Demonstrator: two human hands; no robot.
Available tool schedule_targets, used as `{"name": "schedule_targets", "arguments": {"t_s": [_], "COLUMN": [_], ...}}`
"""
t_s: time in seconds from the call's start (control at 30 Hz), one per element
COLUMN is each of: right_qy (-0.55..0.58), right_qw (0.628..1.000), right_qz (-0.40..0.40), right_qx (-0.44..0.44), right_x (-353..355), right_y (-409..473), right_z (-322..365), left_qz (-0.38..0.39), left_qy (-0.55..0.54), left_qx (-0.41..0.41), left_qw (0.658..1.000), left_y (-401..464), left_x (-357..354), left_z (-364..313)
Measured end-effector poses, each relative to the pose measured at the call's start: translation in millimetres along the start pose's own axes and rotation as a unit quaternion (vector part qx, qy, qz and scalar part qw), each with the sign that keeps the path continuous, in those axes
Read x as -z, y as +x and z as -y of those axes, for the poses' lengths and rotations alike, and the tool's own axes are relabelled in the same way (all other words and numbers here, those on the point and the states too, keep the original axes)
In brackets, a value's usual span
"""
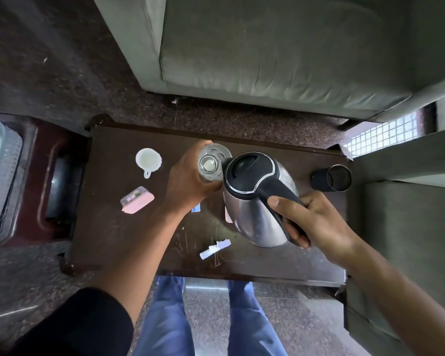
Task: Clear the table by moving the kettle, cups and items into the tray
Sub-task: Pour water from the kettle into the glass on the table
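A: What's the biggest thing in view?
B: A grey sofa [280,47] across the top, then the dark desk [129,227] below it, seen from above. A second low stand sits to the left, carrying a tray [0,181] at the frame's edge.

A: And the arms?
B: Both reach forward over the desk. The left arm, with a dark sleeve [82,327] pushed up, angles toward the middle; the right arm comes in bare from the lower right.

A: What are the hands doing?
B: The right hand [316,222] is closed round the black handle of the kettle [252,199], thumb on top, with the kettle tipped so its spout points left. The left hand [188,181] is wrapped round a clear glass [211,163], held right at the spout.

A: Is anything pouring?
B: I cannot tell.

A: What else is on the desk?
B: A dark glass [332,178] stands near the right end, well apart from the hands. A white cup [148,161] stands left of the left hand, and a pink box [137,200] lies just below it. A white paper scrap [215,249] lies near the front edge, below the kettle.
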State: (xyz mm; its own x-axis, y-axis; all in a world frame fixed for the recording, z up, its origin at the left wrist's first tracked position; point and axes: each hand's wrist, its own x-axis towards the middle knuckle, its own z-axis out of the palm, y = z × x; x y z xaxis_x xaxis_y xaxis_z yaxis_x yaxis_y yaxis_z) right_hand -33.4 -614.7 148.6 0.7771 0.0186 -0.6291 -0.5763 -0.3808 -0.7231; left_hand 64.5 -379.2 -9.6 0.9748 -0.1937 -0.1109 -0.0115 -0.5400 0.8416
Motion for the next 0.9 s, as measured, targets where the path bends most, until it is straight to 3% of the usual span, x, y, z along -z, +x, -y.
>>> {"name": "schedule_targets", "arguments": {"t_s": [0.9], "right_qy": [-0.048], "right_qw": [0.993], "right_qz": [0.003], "right_qx": [-0.109], "right_x": [3.0], "right_y": [0.1], "right_z": [28.5], "left_qz": [0.010], "left_qy": [0.019], "left_qx": [0.037], "left_qw": [0.999], "left_y": [-18.2], "left_x": [-21.3], "left_z": [7.4]}}
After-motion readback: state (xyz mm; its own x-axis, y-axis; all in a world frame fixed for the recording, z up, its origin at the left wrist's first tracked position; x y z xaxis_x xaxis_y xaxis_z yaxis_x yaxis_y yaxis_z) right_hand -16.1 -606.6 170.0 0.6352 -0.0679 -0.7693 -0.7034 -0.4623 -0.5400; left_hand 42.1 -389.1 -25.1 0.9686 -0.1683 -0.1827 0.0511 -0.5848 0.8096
